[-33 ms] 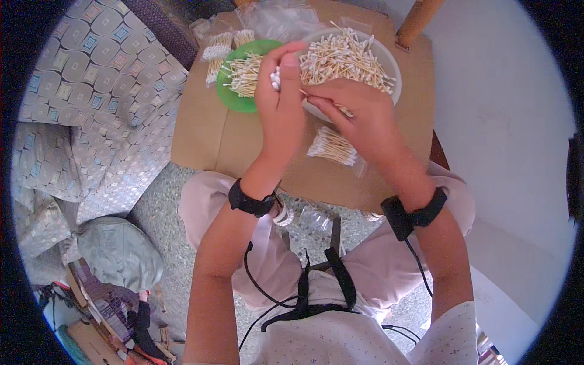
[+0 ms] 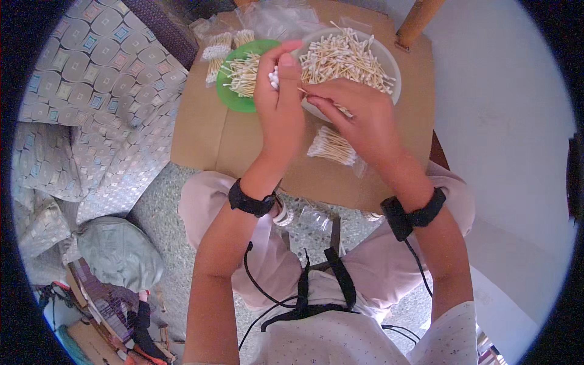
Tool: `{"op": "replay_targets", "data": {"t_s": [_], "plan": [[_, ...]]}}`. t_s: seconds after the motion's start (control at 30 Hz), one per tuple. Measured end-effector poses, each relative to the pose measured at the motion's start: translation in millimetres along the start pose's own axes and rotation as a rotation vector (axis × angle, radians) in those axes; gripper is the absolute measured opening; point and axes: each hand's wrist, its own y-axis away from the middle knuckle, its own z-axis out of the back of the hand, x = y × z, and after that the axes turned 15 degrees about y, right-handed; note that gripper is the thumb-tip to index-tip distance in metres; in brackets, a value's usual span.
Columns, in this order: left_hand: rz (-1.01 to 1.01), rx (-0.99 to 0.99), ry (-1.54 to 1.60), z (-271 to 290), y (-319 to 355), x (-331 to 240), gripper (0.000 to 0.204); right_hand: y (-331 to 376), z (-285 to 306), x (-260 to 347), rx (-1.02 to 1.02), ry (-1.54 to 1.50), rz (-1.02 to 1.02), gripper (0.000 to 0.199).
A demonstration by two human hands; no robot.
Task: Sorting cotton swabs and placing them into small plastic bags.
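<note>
My left hand (image 2: pixel 280 91) is closed around several cotton swabs, whose white tips (image 2: pixel 274 78) show between thumb and palm. Close beside it, my right hand (image 2: pixel 359 109) pinches a single cotton swab (image 2: pixel 302 90) between thumb and fingertips. More swabs (image 2: pixel 345 111) peek out from under the right palm. Behind the right hand stands a whitish round bowl (image 2: pixel 397 64) heaped with loose cotton swabs (image 2: pixel 340 58). Partly hidden by the left hand, a green bowl (image 2: pixel 234 102) holds more swabs (image 2: pixel 244 74). Nearer to me lies a clear bag of swabs (image 2: pixel 332 146).
Brown cardboard (image 2: pixel 243 137) covers the low table. Filled swab packets (image 2: pixel 217 52) lie at its far left, beside clear plastic bags (image 2: pixel 274 21). A wooden post (image 2: pixel 420 21) rises at the far right, near a pale wall (image 2: pixel 499 121). Patterned fabric (image 2: pixel 109 79) is on the left.
</note>
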Motion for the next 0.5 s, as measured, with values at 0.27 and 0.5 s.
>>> {"op": "replay_targets", "data": {"t_s": [0.27, 0.5], "plan": [[-0.106, -0.023, -0.063, 1, -3, 2, 0.032, 8, -12, 12, -0.072, 0.043, -0.022, 0.024], [0.052, 0.020, 0.132, -5, -2, -4, 0.038, 11, -17, 22, -0.020, -0.169, -0.308, 0.028]]}}
